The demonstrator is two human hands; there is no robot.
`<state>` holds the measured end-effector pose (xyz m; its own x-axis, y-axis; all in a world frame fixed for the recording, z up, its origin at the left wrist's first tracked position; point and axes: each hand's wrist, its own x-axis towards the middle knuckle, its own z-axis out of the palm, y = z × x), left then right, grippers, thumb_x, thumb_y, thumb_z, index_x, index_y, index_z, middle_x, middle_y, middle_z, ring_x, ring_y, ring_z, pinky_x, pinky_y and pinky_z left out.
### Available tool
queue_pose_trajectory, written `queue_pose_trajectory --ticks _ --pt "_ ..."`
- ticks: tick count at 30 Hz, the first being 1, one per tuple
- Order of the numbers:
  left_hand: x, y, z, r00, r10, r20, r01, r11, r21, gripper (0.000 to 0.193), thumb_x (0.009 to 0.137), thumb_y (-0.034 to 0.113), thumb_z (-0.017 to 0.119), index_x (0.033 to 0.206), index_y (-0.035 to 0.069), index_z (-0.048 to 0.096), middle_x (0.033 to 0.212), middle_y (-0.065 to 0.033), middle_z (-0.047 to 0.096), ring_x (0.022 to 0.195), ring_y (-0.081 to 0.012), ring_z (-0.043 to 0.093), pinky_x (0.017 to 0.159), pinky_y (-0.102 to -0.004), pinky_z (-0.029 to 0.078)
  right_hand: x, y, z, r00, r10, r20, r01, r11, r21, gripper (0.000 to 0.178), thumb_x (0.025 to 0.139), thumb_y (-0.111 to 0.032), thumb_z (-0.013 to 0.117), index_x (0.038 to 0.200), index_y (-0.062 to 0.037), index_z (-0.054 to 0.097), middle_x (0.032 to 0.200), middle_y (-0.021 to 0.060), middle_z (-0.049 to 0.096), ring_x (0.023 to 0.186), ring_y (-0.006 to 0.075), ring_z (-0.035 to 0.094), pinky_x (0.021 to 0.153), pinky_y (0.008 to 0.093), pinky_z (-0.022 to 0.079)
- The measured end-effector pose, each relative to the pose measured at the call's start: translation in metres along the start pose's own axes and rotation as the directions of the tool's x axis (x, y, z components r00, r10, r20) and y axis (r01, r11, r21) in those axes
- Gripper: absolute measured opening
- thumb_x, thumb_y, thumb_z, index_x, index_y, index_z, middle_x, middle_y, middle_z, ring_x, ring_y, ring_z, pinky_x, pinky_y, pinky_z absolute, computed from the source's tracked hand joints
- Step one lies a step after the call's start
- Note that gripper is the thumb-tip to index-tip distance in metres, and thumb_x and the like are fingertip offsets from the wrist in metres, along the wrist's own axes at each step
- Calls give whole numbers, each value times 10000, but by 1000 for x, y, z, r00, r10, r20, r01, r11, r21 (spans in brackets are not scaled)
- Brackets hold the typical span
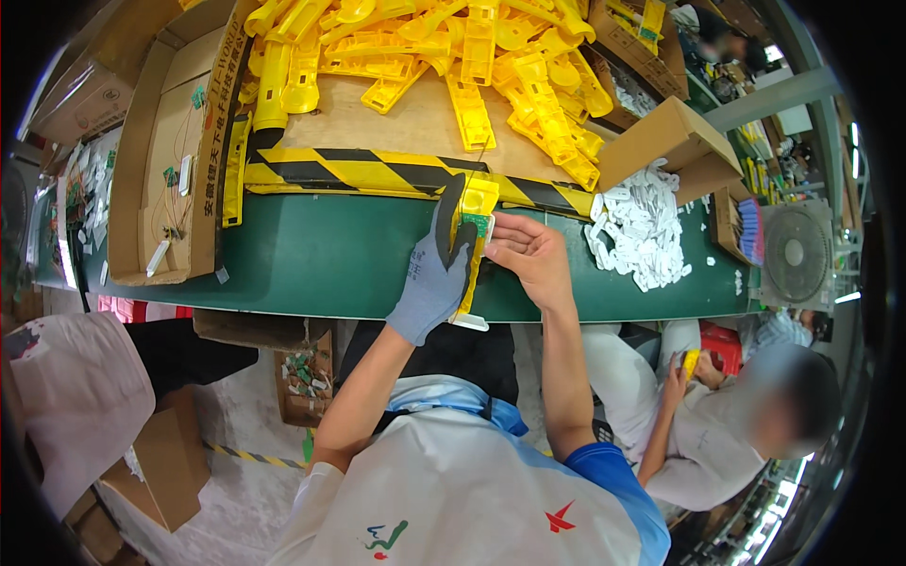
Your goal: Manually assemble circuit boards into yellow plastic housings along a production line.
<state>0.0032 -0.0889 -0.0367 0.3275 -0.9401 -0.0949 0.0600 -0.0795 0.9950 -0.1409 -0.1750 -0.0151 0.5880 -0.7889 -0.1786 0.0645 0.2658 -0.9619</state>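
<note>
My left hand, in a grey-blue glove with dark fingers, is wrapped round a long yellow plastic housing held upright over the table's near edge. A small green circuit board sits in the housing, below its wide end. At the housing's lower end a white plastic piece sticks out. My bare right hand is beside the board, thumb and fingers pinched together at its right edge. A bit of white shows at those fingertips, too small to name.
Yellow housings are heaped behind a black-and-yellow striped bar. White plastic parts lie piled at right by a cardboard box. A carton with wired boards stands at left. A co-worker sits at right near a fan.
</note>
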Motion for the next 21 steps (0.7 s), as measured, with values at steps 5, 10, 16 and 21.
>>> queue_pose_trajectory --ticks 5,10,16,21 --pt "3 -1 0 995 81 -57 -81 997 -4 454 981 208 517 1386 30 412 1158 -230 633 1028 -357 646 871 -399 511 -1 0 6 999 -40 24 41 998 -45 451 825 79 708 1260 80 591 1136 170 687 984 175 684 906 294 548" --pt "4 -9 10 998 36 -47 -35 999 21 394 965 153 510 1338 38 453 1135 -233 636 1030 -378 645 869 -408 513 -3 9 -2 995 -101 2 101 995 17 442 838 73 701 1265 75 591 1094 150 701 946 149 686 862 275 552" --pt "2 -12 10 1000 23 -19 -22 999 29 387 922 85 522 1306 44 497 1144 -211 627 1017 -354 638 868 -401 509 -8 18 -5 1000 -2 -16 3 999 41 436 851 50 701 1275 45 599 1135 131 692 912 126 685 837 246 541" --pt "2 5 13 979 203 -21 -184 922 341 368 914 59 521 1275 -5 491 1149 -229 607 1051 -376 612 915 -417 485 -10 21 -7 990 -144 -3 144 990 9 437 869 37 684 1296 31 586 1305 137 609 989 129 664 877 258 540"
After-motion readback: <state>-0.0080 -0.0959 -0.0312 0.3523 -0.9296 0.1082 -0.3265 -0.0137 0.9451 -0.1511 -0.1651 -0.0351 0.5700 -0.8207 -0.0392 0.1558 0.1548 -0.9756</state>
